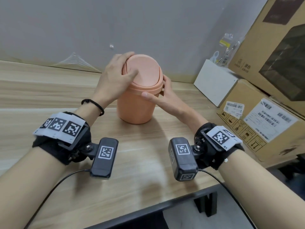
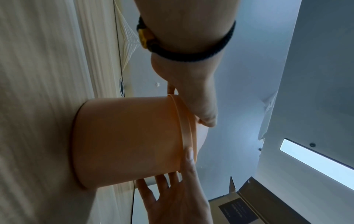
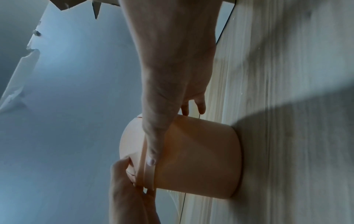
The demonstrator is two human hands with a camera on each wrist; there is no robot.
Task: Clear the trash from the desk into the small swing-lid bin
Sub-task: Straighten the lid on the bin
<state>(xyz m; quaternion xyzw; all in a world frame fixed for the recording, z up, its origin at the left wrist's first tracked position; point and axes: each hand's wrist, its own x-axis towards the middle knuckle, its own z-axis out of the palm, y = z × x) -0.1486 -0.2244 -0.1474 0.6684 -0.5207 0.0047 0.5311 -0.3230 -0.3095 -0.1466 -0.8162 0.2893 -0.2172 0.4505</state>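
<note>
A: Where is the bin (image 1: 137,103)?

B: Middle of the head view, upright on the bench (image 1: 41,90), a peach tub with a domed swing lid (image 1: 143,70) sitting shut on top.

A: And the left hand (image 1: 115,75)?

B: Just left of the lid's dome. The thumb lies across the front of the dome, the fingers curve over its top at the back. The left wrist view shows the thumb tip at the lid's edge, just above the rim band. So its grip is on the lid.

A: The right hand (image 1: 166,95)?

B: On the right side of the bin, at the rim. The thumb stretches flat along the front of the rim band; the fingers wrap round the far right side. In the right wrist view the thumb presses on the band and two fingertips show behind the tub. Its grip is round the bin's upper part.

A: Anything else on the bench?

B: At the right of the frame, a white box (image 1: 214,83) with small plastic bags (image 1: 228,45) behind it, and cardboard boxes (image 1: 267,63) stacked at the right edge, the lower one with shipping labels. At upper left, a bit of clear film (image 1: 76,61) lies where bench meets wall (image 1: 115,22).
</note>
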